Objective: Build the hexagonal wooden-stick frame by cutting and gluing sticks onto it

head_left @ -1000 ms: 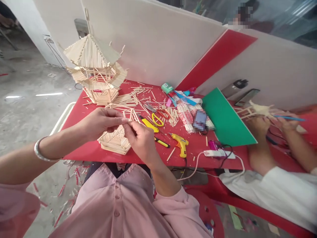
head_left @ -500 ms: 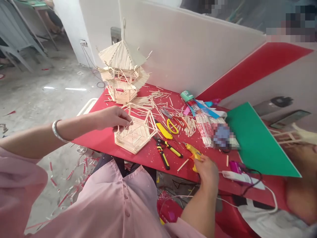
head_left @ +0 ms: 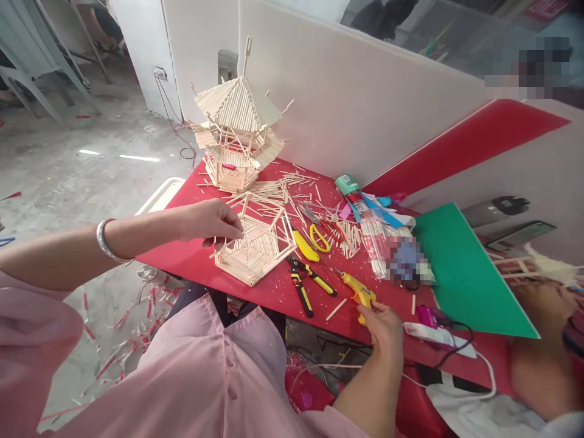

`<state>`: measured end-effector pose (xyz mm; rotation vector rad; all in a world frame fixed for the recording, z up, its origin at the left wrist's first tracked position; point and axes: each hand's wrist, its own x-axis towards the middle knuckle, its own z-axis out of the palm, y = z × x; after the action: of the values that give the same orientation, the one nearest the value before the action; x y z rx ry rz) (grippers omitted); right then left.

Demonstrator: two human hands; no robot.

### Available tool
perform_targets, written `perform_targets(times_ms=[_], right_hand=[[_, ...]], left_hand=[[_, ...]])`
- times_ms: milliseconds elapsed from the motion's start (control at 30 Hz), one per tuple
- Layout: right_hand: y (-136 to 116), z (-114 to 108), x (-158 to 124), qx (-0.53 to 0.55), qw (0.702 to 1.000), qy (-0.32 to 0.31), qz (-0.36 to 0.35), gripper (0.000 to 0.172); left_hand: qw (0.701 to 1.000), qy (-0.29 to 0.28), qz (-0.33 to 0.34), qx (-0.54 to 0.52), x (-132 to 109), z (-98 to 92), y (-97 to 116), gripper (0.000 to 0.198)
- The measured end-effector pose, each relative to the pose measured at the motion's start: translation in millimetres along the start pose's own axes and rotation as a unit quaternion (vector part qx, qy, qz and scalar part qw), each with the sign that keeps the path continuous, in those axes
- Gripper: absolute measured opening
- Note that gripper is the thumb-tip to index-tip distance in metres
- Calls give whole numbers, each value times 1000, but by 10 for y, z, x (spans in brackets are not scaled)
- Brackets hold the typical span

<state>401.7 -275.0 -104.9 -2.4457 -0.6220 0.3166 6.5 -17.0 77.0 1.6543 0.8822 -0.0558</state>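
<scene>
My left hand [head_left: 218, 224] is closed in a pinch over the left side of a hexagonal wooden-stick base [head_left: 249, 258]. A thin wooden stick [head_left: 218, 246] shows just under its fingers; the fingertips partly hide what they grip. The base has a spiral-patterned floor and upright frames at its far and right sides. At the table's front edge, my right hand [head_left: 383, 325] has its fingers round the handle end of a yellow glue gun [head_left: 358, 289], its nozzle pointing toward the far left. Behind the base stands a tiered stick pagoda [head_left: 239, 121].
Black-and-yellow pliers [head_left: 303, 286], a yellow-handled cutter [head_left: 305, 245] and scissors [head_left: 319, 237] lie on the red table [head_left: 182, 243]. Loose sticks [head_left: 292, 182] are scattered behind. A green board [head_left: 469, 274] and power strip [head_left: 438, 337] are at right, near another person's arm [head_left: 542, 340].
The view has shifted slightly, moving the table items within the picture. My right hand sits lower on the glue gun's handle. My left hand stays pinched at the base's left side.
</scene>
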Motion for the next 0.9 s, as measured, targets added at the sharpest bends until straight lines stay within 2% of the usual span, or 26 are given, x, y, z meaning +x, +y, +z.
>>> perform_targets(times_ms=[100,200,267,333,367,433,500,600,700,900], right_hand=[[-136,-96,-173,81,995,36,38,34],[-455,-325,-436,157,985,53,35,35],[-799,-496,-660,249,967,48,-29,32],[-1219,-609,-878,257,958,9,-123,25],[-1437,-628,-967,215,961,-13,-175,27],[-1842,-586,-1075,74,958,8,-277,36],[-2157,-463,-1091,-50,922,63,-379,43],[-2428,-250,-1021,-184,852,65,-486,46],[-2538,-131,-962,-246,815,73,-520,41],[-2597,-124,-953,-260,797,69,-541,35]], left_hand=[[1000,-5,6,9,-17,-11,-15,10],[1000,-11,13,-1,-33,-27,-41,11],[1000,-19,12,-14,-30,-26,-57,14],[999,-27,10,-25,-20,-9,-62,16],[999,-31,8,-29,-16,5,-59,17],[999,-39,4,-35,-21,39,-46,18],[998,-44,-1,-43,-50,76,-24,17],[998,-41,-21,-49,-125,118,11,16],[997,-33,-40,-48,-187,132,22,15],[997,-28,-37,-53,-182,120,-5,14]])
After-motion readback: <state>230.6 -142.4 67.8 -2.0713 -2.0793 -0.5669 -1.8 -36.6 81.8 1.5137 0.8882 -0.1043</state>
